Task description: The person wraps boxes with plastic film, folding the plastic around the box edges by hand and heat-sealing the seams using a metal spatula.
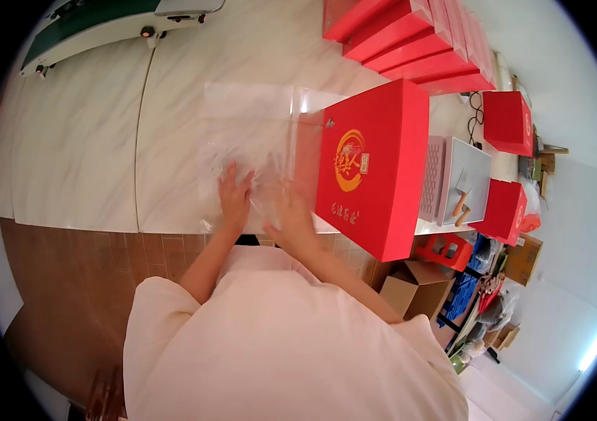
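Observation:
A clear plastic bag or film (224, 116) lies flat on the marbled table, with creases and shine near my hands. Its right part reaches the large red gift box (382, 158), which has a gold round emblem and lettering; how far the plastic covers the box I cannot tell. My left hand (234, 200) rests on the plastic with fingers stretched and apart. Beside it, my right hand (293, 214) is a little blurred, its thumb spread away from its fingers, over the plastic just left of the box. Neither hand touches the box.
Several red boxes (418, 42) are stacked at the back right. A laptop or similar grey device (463, 179) and more red boxes (507, 123) stand farther right. A green-belted machine (112, 21) sits at the back left. Below right is an open cardboard box (418, 284).

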`<act>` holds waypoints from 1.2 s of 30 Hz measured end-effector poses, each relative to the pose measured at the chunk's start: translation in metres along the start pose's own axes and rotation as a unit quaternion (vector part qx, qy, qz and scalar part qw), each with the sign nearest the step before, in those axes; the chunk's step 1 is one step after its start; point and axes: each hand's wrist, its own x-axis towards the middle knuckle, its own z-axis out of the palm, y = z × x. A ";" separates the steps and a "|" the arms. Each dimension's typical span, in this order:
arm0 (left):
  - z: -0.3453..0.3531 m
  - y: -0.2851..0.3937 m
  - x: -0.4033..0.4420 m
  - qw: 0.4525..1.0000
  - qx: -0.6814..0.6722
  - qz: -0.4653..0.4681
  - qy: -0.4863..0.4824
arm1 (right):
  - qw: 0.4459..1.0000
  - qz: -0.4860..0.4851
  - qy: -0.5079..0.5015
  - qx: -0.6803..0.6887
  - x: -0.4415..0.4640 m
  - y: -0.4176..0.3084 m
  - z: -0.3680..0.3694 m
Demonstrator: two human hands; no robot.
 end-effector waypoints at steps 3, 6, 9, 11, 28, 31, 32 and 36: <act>-0.011 0.025 0.007 0.957 -0.272 -0.099 0.028 | 0.990 0.016 -0.080 -0.117 -0.021 0.022 0.063; -0.019 0.030 0.009 0.959 -0.261 -0.111 -0.005 | 0.984 0.024 -0.095 -0.151 -0.026 0.040 0.088; -0.036 0.035 0.010 0.966 -0.230 -0.110 -0.043 | 0.977 -0.031 0.106 -0.183 -0.012 0.056 0.105; -0.049 0.046 0.015 0.972 -0.209 -0.097 -0.055 | 0.987 -0.039 0.146 -0.060 -0.010 0.047 0.080; -0.270 0.306 -0.002 0.329 -0.850 0.407 -0.056 | 0.931 0.016 0.365 -0.018 -0.021 -0.014 -0.024; -0.276 0.296 0.002 0.360 -0.833 0.412 -0.081 | 0.931 0.006 0.364 -0.001 -0.018 -0.016 -0.022; -0.277 0.301 0.012 0.362 -0.818 0.429 -0.126 | 0.932 0.005 0.363 -0.009 -0.018 -0.018 -0.020; -0.286 0.296 0.026 0.384 -0.762 0.472 -0.223 | 0.945 0.011 0.321 -0.061 -0.012 -0.027 -0.029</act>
